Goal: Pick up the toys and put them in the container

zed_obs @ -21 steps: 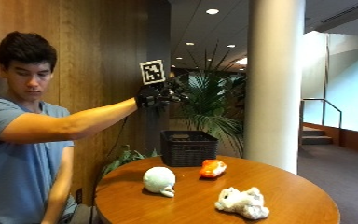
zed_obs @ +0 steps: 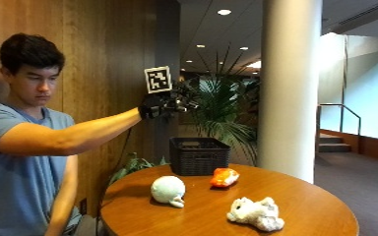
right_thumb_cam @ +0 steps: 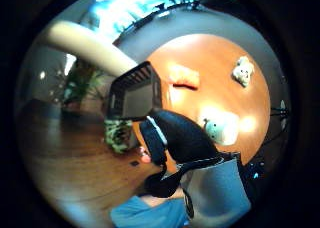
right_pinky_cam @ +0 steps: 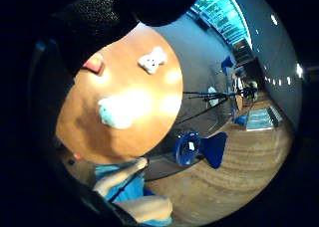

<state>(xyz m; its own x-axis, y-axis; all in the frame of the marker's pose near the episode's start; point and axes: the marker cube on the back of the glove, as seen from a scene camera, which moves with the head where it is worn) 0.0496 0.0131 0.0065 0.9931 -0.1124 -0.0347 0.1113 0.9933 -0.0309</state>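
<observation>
Outside view: the gloved right hand (zed_obs: 157, 105) is held high in the air on an outstretched arm, well above the round wooden table (zed_obs: 320, 206). Nothing is held in it; whether its fingers are spread or curled cannot be told. A black basket (zed_obs: 199, 155) is set at the table's far edge. An orange toy (zed_obs: 224, 177) is seen just beside the basket, a pale round toy (zed_obs: 167, 190) nearer the person, and a white plush toy (zed_obs: 256, 213) towards the front edge. All three toys are lying on the table, outside the basket
</observation>
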